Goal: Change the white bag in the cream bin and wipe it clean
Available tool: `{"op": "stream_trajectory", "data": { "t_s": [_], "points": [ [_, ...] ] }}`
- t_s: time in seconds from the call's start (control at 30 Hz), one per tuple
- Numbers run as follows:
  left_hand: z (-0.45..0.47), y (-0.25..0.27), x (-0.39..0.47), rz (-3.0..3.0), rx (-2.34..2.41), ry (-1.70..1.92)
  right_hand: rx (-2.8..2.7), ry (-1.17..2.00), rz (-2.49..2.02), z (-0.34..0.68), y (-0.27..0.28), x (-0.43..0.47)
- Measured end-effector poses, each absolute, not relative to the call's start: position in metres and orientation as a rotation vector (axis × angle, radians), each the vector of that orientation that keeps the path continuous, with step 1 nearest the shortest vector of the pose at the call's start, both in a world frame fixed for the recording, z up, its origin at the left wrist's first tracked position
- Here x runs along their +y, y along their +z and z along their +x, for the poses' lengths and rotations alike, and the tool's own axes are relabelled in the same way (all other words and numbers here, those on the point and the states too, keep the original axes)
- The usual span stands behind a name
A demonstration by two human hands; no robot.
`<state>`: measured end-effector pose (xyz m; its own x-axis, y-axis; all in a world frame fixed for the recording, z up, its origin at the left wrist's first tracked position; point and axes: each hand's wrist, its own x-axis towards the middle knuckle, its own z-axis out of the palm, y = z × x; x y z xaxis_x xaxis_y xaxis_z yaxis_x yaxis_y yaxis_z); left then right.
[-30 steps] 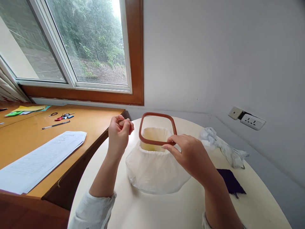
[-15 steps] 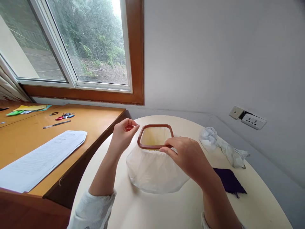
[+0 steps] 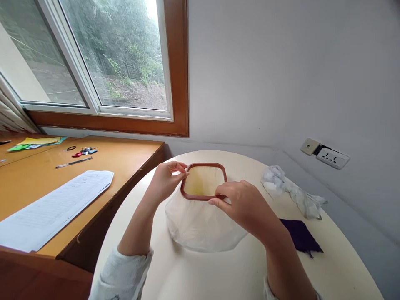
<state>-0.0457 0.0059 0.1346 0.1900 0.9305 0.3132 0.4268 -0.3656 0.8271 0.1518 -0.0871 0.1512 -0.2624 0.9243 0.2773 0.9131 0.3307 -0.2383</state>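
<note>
A small trash can stands on the round table, its brown rim ring around the mouth and a pale yellowish inside showing. A translucent white trash bag lines it and hangs loosely over the outside, hiding the can's walls. My left hand pinches the ring at its left side between thumb and fingers. At the near right corner, my right hand is closed on the same ring, thumb in front and fingers over the top.
Crumpled clear plastic bags and a dark purple cloth lie on the right of the cream round table. To the left, a wooden desk bears papers, a pen and keys. A socket is on the wall.
My left hand has moved right and taken hold of the ring's left side. The ring's near edge has dropped slightly toward me. My right hand keeps its grip.
</note>
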Motion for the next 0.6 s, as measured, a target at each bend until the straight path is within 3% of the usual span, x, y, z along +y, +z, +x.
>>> {"op": "stream_trajectory", "data": {
  "t_s": [0.6],
  "points": [
    [-0.0464, 0.1307, 0.0083, 2.076, 1.281, 0.949, -2.101, -0.006, -1.714, 0.1582, 0.146, -0.0831]
  ]
}}
